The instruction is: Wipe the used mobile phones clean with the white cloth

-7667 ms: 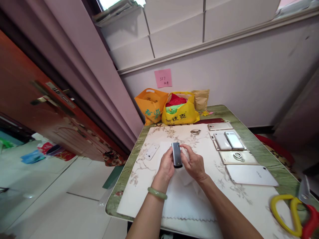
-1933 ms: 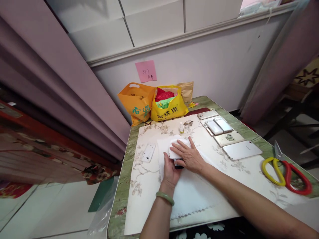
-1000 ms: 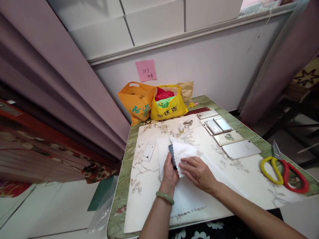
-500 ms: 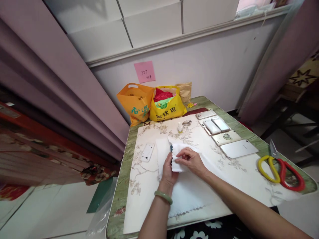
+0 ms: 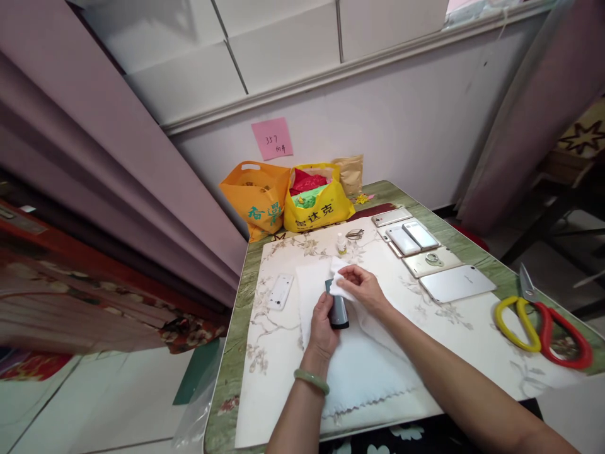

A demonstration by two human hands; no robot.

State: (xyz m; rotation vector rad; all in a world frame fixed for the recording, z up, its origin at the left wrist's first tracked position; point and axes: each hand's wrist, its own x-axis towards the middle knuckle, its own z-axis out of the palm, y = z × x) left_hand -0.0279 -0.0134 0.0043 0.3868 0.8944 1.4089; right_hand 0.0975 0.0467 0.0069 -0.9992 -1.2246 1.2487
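Observation:
My left hand (image 5: pixel 322 325) is wrapped round a small grey phone (image 5: pixel 337 309), holding it over the middle of the table. My right hand (image 5: pixel 362 289) pinches a bunched corner of a white cloth (image 5: pixel 363 366) against the top end of that phone. The remainder of the cloth lies spread on the table under both hands. A green bangle (image 5: pixel 311 381) circles my left wrist.
A white phone (image 5: pixel 279 292) lies left of my hands. Several phones (image 5: pixel 428 252) lie in a row at the right, yellow and red scissors (image 5: pixel 539 321) beyond them. A small bottle (image 5: pixel 340 243) and two bags (image 5: pixel 293 198) stand at the back. The table edge (image 5: pixel 222 384) drops off at left.
My right hand lifted the cloth off the phone and moved up to its top end, so the grey body now shows. Earlier the cloth covered the phone while my right hand rubbed along it.

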